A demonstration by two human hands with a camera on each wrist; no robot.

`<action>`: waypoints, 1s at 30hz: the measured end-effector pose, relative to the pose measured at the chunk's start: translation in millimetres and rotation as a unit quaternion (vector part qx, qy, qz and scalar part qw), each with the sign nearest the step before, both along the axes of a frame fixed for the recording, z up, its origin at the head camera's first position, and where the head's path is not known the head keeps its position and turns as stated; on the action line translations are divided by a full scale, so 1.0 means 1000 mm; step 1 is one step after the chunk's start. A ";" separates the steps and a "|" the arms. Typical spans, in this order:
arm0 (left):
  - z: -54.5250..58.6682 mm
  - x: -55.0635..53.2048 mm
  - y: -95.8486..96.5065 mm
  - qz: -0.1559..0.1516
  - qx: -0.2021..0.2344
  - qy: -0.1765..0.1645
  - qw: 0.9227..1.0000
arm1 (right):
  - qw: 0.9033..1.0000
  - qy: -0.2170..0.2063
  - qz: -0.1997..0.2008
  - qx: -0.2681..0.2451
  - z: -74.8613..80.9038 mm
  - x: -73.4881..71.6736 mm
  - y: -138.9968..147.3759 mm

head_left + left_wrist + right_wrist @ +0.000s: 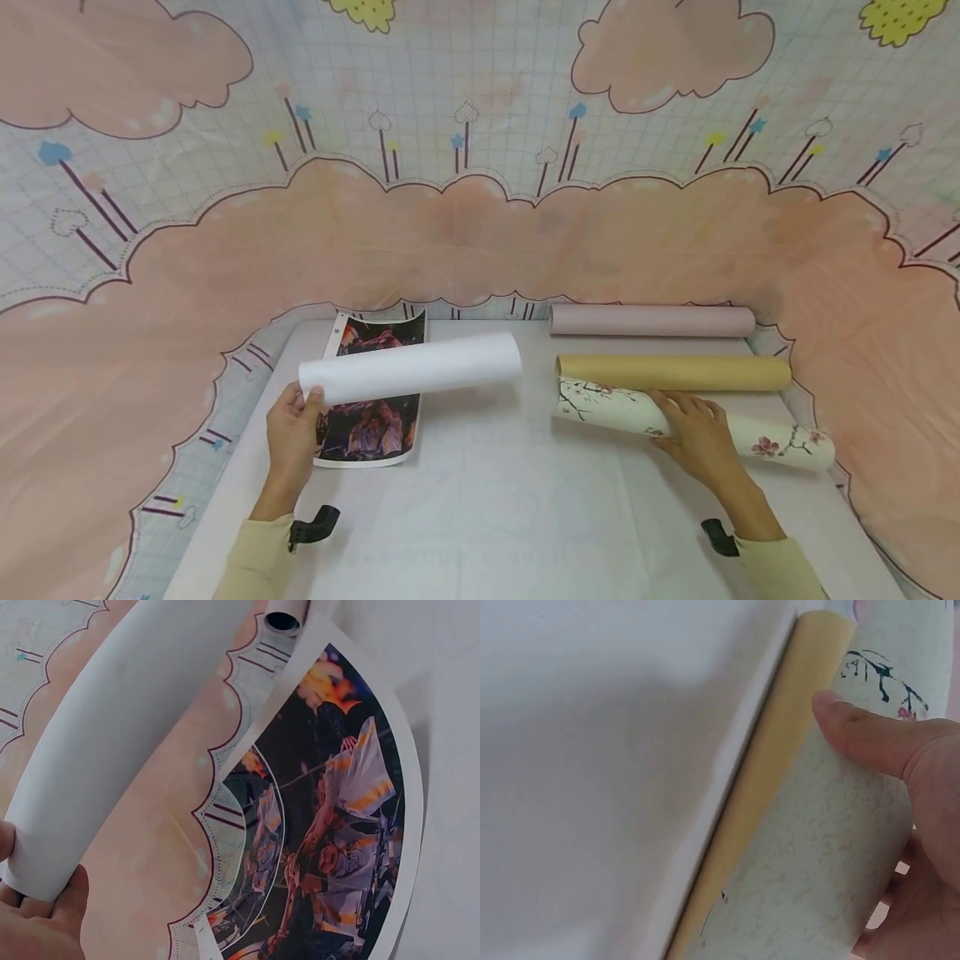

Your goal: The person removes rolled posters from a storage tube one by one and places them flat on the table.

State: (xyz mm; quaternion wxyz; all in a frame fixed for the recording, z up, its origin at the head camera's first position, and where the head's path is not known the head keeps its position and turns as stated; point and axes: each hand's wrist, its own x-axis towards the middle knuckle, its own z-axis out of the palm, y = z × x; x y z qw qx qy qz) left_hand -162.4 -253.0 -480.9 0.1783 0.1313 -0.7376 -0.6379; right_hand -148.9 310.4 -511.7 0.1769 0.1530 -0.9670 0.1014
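Note:
My left hand (291,433) grips a plain white paper roll (416,367) by its left end, thumb on the near side and fingers curled behind. The roll slants up to the right and passes over a printed poster (372,432), whose edges curl; the left wrist view shows its dark, colourful picture (345,817). My right hand (697,437) holds a cream wallpaper roll (780,442) with blossom branches around its middle. That roll lies tilted, its left end close against a gold roll (667,372). Thumb and fingers straddle the wallpaper roll (817,847) in the right wrist view.
At the back right of the white table (510,508) lies a pink roll (652,321), behind the gold one. A patterned cloth (465,242) with clouds hangs behind and along both sides. Black wrist mounts (317,525) sit at both sleeves.

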 end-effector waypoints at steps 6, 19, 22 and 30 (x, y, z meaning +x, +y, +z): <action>0.004 0.002 -0.004 0.013 0.025 0.005 1.000 | 1.000 -0.010 -0.002 -0.004 -0.004 -0.003 -0.005; 0.006 0.004 -0.014 0.027 0.068 0.020 0.997 | 0.999 -0.032 0.002 0.002 -0.006 -0.008 -0.019; 0.005 0.004 -0.016 0.031 0.077 0.024 0.996 | 0.999 -0.038 0.003 0.005 -0.006 -0.009 -0.020; 0.003 0.005 -0.023 0.025 0.087 0.001 0.996 | 0.999 -0.039 0.003 0.004 -0.009 -0.013 -0.016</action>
